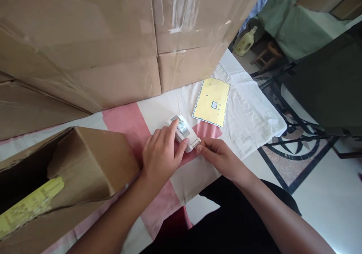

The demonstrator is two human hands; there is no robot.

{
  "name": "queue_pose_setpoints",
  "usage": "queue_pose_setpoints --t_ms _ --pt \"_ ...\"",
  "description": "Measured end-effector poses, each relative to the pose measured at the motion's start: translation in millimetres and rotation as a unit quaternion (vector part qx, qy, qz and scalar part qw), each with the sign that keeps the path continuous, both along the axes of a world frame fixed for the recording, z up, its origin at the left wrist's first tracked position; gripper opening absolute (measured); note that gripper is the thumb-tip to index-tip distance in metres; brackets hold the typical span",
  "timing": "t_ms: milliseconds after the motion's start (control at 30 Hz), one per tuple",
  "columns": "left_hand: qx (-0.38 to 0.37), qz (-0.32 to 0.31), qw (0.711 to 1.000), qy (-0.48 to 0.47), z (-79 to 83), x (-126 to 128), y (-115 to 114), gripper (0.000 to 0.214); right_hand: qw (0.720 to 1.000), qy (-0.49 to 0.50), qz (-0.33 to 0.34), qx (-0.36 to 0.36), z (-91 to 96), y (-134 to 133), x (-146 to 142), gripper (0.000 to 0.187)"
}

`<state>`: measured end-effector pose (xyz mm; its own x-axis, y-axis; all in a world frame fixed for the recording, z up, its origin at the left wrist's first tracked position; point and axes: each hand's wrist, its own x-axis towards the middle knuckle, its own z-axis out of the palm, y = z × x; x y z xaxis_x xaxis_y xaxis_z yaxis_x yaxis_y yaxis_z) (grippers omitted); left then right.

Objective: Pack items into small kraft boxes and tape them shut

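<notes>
A small white rectangular device with a green-and-white label lies on the pink-and-white cloth covering the table. My left hand grips it from the near side, forefinger on top and thumb along its edge. My right hand pinches the device's near end with closed fingertips. What the fingertips hold there is too small to make out. A yellow card with a blue scalloped border and a small blue square lies flat just beyond the device.
Large taped cardboard boxes are stacked along the back of the table. An open cardboard box with a yellow sheet inside sits at the near left. The table edge drops off at right, where a chair, a bottle and a stool stand on the floor.
</notes>
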<state>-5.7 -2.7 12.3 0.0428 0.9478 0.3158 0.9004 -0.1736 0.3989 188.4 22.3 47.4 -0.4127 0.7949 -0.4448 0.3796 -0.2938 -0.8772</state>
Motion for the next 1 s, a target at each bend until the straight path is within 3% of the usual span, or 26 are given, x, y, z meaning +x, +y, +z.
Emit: queue_pose_setpoints --t_ms 467,633,733,900,1000 --pt "-0.013 -0.003 1.000 0.000 0.6 2 -2 0.052 1.000 0.013 -0.002 0.016 -6.9 -1 4 0.036" --pt "-0.017 0.006 1.000 -0.017 -0.4 0 -1 0.054 0.998 0.024 0.052 0.017 -16.6 -1 10 0.032" --pt "-0.025 0.017 0.998 -0.057 -1.3 -2 -1 0.052 0.998 0.040 0.047 0.014 -18.6 -3 17 0.033" --pt "-0.006 0.003 0.994 -0.109 -10.0 2 2 0.053 0.996 0.075 0.036 0.040 -3.1 -9 27 0.037" --pt "0.008 -0.001 0.990 -0.142 -2.2 10 -4 0.053 0.993 0.087 0.014 0.082 15.3 -13 26 0.036"
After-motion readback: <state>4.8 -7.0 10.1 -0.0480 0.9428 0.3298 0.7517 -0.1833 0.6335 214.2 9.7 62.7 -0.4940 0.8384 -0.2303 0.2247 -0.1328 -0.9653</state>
